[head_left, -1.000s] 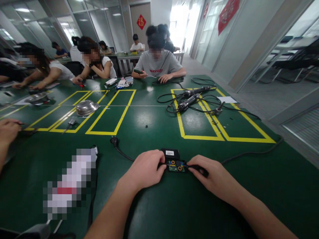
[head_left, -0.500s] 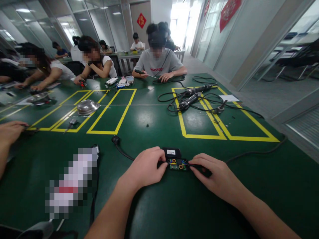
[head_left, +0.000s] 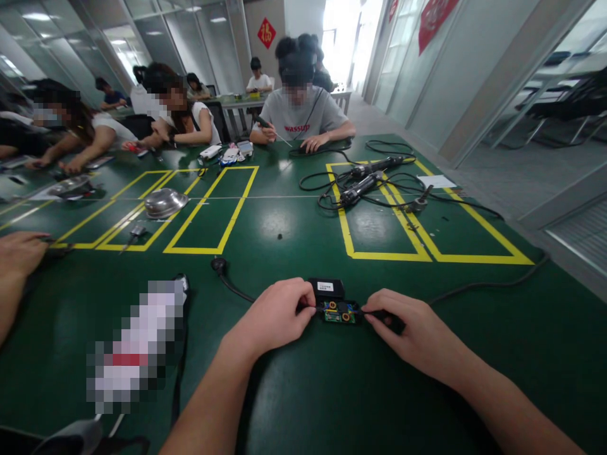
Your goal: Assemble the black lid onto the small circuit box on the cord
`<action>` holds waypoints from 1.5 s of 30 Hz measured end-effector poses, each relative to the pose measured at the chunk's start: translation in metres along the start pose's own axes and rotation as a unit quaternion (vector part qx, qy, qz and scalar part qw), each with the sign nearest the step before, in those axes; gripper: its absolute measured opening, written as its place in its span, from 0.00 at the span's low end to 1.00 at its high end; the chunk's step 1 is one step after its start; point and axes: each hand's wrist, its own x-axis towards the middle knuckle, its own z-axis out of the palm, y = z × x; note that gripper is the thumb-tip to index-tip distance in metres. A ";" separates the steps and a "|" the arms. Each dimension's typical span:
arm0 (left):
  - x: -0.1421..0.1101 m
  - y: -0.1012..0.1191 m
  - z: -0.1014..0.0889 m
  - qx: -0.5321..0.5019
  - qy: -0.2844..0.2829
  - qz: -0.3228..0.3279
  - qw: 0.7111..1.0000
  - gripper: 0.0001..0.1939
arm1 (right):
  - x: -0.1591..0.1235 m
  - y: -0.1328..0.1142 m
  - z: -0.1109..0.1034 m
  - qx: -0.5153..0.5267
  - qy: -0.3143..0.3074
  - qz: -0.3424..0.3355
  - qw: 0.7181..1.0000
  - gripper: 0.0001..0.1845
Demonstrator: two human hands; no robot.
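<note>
A small green circuit board [head_left: 339, 313] with two copper-wound rings lies in a black case on the table in front of me. My left hand [head_left: 277, 314] pinches the black cable at the left end of the case. At the right end, the thumb and fingers of my right hand [head_left: 403, 321] close on the other black cable [head_left: 391, 321]. Just behind the board rests a black cover [head_left: 326, 289] bearing a white label. From my left hand a cord [head_left: 239, 292] runs back to a black plug [head_left: 219, 265].
Electric screwdrivers [head_left: 363, 189] with tangled cords lie at the back right, within yellow tape. A metal bowl [head_left: 165, 203] sits back left. Nearer, a pixelated pale object [head_left: 137, 344] lies left. Another person's hand [head_left: 21, 256] reaches in at the left edge. Across the table, a person holds a screwdriver.
The circuit board and its case have shifted very slightly right, both hands keeping their grip. Across the table, the person's screwdriver handle is raised a little.
</note>
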 end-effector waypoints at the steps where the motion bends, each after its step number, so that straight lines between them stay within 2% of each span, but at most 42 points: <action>1: 0.000 -0.001 0.000 -0.004 -0.004 0.000 1.000 0.08 | 0.000 0.001 0.000 0.003 -0.003 0.002 1.000 0.09; 5: 0.001 -0.003 -0.001 0.019 0.001 0.017 1.000 0.07 | 0.001 0.003 0.002 0.004 -0.012 0.011 1.000 0.08; 9: 0.003 -0.003 0.009 0.060 0.089 0.062 0.992 0.06 | 0.000 0.006 0.006 -0.006 0.008 -0.002 1.000 0.08; 11: 0.007 -0.005 0.016 0.051 0.126 0.077 0.988 0.12 | 0.000 0.007 0.007 -0.016 0.014 -0.011 1.000 0.08; 13: 0.010 -0.010 0.021 0.061 0.126 0.064 0.988 0.18 | 0.000 0.007 0.007 -0.025 0.016 -0.016 0.999 0.09; 15: 0.014 -0.013 0.022 0.082 0.113 0.033 0.990 0.20 | 0.001 0.006 0.007 -0.032 0.017 -0.018 0.999 0.09; 21: 0.016 -0.009 0.015 0.096 0.101 -0.034 0.990 0.15 | 0.001 0.007 0.014 -0.043 0.033 -0.010 0.998 0.08; 23: 0.016 -0.004 0.013 0.073 0.118 -0.027 0.990 0.12 | -0.001 0.009 0.018 -0.045 0.048 0.003 0.998 0.14; 26: 0.013 0.003 0.011 0.011 0.166 0.024 0.986 0.18 | -0.004 0.012 0.021 -0.045 0.062 0.009 0.997 0.28; 28: 0.012 0.006 0.011 -0.017 0.151 0.066 0.986 0.20 | -0.005 0.012 0.021 -0.046 0.069 0.003 0.997 0.35; 30: 0.011 0.007 0.012 -0.013 0.103 0.092 0.990 0.19 | -0.004 0.011 0.020 -0.048 0.076 -0.005 0.996 0.37; 32: 0.011 0.006 0.013 0.006 0.059 0.099 0.993 0.18 | 0.000 0.009 0.020 -0.053 0.076 -0.013 0.996 0.34; 34: 0.012 0.005 0.015 0.017 0.036 0.100 0.994 0.18 | 0.004 0.007 0.019 -0.061 0.057 -0.015 0.996 0.24; 37: 0.014 0.003 0.016 0.020 0.024 0.099 0.995 0.19 | 0.009 0.008 0.019 -0.065 0.023 -0.005 0.998 0.15; 40: 0.013 0.003 0.017 0.018 0.023 0.087 0.996 0.19 | 0.012 0.011 0.020 -0.060 0.013 0.006 0.998 0.14; 45: 0.011 0.006 0.019 0.029 0.024 0.071 0.997 0.19 | 0.010 0.018 0.023 -0.093 0.036 -0.001 0.995 0.15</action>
